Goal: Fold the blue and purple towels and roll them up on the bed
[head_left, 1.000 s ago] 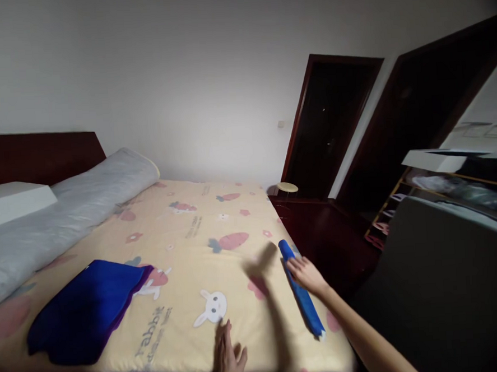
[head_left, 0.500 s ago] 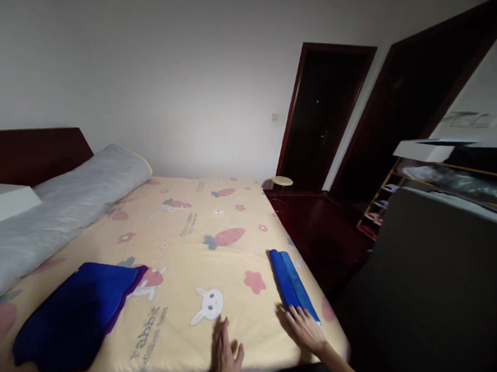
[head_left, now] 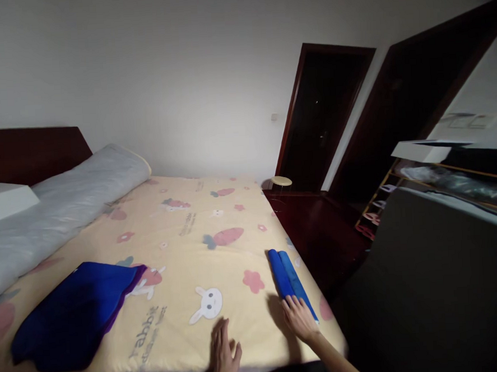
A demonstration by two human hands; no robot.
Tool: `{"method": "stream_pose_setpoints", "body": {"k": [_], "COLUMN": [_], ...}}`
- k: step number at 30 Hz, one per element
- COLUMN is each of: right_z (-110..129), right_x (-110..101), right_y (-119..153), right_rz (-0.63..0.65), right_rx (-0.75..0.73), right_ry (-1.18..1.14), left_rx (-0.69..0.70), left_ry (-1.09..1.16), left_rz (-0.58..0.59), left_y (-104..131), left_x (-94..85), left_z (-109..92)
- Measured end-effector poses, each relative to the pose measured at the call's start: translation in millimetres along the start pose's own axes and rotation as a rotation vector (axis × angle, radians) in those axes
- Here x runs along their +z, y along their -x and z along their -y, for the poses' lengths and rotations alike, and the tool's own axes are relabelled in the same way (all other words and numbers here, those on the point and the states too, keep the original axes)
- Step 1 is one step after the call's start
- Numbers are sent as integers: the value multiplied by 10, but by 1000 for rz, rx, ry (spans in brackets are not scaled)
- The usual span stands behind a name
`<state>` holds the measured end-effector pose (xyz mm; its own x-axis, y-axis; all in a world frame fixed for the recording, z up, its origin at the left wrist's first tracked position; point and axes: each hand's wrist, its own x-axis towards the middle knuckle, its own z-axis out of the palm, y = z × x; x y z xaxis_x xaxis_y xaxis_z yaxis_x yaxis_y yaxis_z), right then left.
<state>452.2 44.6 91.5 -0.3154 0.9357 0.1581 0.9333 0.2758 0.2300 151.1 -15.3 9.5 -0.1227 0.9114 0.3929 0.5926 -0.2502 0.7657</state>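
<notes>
Near the bed's right edge lie two slim blue cloth rolls side by side, a darker blue roll (head_left: 280, 274) and a lighter blue roll (head_left: 293, 276). My right hand (head_left: 299, 318) is over their near end, palm down, fingers spread and not wrapped round them. Whether the fingertips press on the cloth, I cannot tell. My left hand (head_left: 225, 356) is low over the sheet at the front of the bed, open, with nothing in it. Further left, a flat dark blue cloth (head_left: 75, 317) with a purple edge lies spread out.
A yellow sheet with rabbits and carrots covers the bed (head_left: 184, 235). Along its left side lie a grey bundle (head_left: 84, 185) and a white box (head_left: 5, 202). A round stool (head_left: 282, 181) stands past the far corner. On the right are a dark panel (head_left: 439, 275) and a shelf rack (head_left: 371, 206).
My right hand has shifted slightly up and left and appears a little raised over the rolls. My left hand has barely moved. The cloths lie as before.
</notes>
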Motion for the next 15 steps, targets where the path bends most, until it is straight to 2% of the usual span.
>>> {"method": "stream_pose_setpoints", "body": {"k": [3, 5, 8, 11, 15], "right_z": [40, 66, 88, 77, 34], "right_x": [60, 154, 292, 373, 429], "right_y": [-90, -85, -26, 6, -14], "right_rz": [16, 42, 31, 15, -9], "right_rx": [35, 30, 23, 28, 49], "right_ry": [6, 4, -5, -29, -67], "left_rx": [-66, -100, -154, -334, -579], "left_ry": [79, 120, 24, -244, -469], "left_rz": [18, -16, -117, -198, -300], "left_y": [10, -40, -291, -739, -1322], "left_x": [5, -27, -220, -642, -1469], "left_z": [-17, -46, -76, 12, 361]}}
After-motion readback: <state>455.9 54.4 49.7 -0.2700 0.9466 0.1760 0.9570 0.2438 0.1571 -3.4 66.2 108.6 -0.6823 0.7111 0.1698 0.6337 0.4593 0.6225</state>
